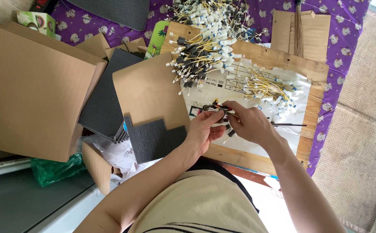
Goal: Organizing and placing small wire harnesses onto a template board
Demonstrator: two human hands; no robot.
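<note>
Head view, left hand: the left hand (204,129) is pinching one end of a small wire piece (216,107), fingers closing on it just above the paper sheet (222,88).
Head view, right hand: the right hand (249,123) is gripping the other end of the same wire piece, thumb and forefinger clenched around it; both hands are meeting over the middle of the wooden board (313,69).
Head view, thing in hand: the wire piece is being held level between the two hands, dark at its left tip, apart from the piles.
Head view, supplies: a big heap of yellow wires (205,47) with white and black ends is lying at the far side of the board; a smaller bundle (267,88) is lying to the right on the paper.
Head view, surroundings: grey foam pads (153,138) and a cardboard stack (32,90) are sitting to the left, on a purple cloth (347,34).
Step in hand: it looks as if one wire is being fitted or checked by fingertip.
Next move: it probably calls for a steady two-handed pinch and a clear spot to set the piece down.
</note>
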